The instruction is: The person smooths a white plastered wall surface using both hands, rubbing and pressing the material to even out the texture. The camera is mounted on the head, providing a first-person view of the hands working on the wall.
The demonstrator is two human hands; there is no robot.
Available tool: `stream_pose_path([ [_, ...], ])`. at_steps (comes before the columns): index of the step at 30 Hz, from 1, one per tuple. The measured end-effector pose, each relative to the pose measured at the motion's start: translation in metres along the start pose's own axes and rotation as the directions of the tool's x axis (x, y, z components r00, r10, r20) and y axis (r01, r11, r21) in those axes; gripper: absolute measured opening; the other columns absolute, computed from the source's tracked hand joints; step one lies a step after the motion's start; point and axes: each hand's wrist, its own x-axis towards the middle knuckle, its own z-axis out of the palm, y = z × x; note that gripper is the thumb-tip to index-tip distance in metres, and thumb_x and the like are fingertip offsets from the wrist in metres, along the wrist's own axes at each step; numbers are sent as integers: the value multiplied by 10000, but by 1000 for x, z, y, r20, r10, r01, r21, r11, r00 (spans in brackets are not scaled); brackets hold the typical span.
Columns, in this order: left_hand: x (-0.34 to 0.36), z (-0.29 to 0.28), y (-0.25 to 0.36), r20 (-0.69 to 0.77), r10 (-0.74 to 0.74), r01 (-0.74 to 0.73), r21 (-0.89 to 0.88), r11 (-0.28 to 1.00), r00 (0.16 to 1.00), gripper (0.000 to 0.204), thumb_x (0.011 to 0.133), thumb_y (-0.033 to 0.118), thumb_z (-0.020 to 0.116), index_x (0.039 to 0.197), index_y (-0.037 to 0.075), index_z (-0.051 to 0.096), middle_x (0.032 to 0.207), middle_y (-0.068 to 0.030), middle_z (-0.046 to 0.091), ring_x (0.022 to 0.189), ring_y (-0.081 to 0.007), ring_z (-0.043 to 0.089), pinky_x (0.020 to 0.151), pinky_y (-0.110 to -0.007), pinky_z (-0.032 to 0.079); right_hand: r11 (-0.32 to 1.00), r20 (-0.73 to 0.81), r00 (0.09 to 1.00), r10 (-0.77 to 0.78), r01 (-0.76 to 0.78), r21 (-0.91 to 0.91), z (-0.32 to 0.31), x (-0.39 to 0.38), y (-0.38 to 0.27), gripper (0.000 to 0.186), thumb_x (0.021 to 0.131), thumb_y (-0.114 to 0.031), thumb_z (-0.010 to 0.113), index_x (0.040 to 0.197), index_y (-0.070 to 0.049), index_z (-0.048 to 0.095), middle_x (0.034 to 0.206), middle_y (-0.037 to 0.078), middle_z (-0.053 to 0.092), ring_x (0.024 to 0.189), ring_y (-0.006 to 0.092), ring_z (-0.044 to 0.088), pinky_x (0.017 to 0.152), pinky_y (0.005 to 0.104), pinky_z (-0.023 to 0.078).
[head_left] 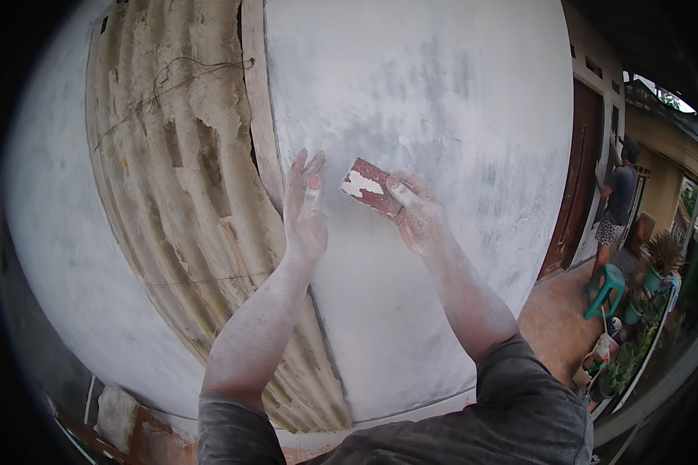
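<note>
Centre of frame, right fingers [400, 191] pinch a white-patched red-brown pad [372, 189] by one end; left fingers [298, 165] loosely parted, holding nothing. Sanding the pale wall [411, 325] likely goes best with pad flat, pressure light, strokes overlapping.
</note>
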Motion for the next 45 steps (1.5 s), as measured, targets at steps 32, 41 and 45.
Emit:
stream_pose_path([
  [32, -70, 46, 9, 176, -573, -119, 984, 135, 800, 167, 973, 124, 591, 1053, 10, 683, 986, -197, 709, 994, -393, 683, 894, -495, 536, 791, 335, 936, -109, 286, -541, -111, -83, 61, 1215, 843, 143, 635, 1671, -267, -155, 1719, 196, 167, 1604, 370, 150, 1273, 551, 218],
  [41, -74, 48, 2, 207, -565, -84, 968, 236, 799, 182, 966, 85, 570, 1095, 10, 673, 1055, -194, 676, 1049, -401, 657, 931, -491, 520, 808, 264, 959, -105, 237, -539, -117, -92, 67, 1096, 890, -21, 707, 1675, -83, -55, 1714, 241, 155, 1576, 402, 215, 1255, 569, 230],
  [45, -78, 47, -7, 259, -514, -126, 952, 279, 818, 204, 958, 75, 572, 1123, 11, 674, 1068, -198, 686, 1053, -402, 664, 925, -492, 522, 639, 390, 921, 4, 298, -709, -108, -101, 64, 1055, 924, -95, 740, 1679, -77, 3, 1718, 244, 128, 1590, 405, 169, 1265, 558, 198],
])
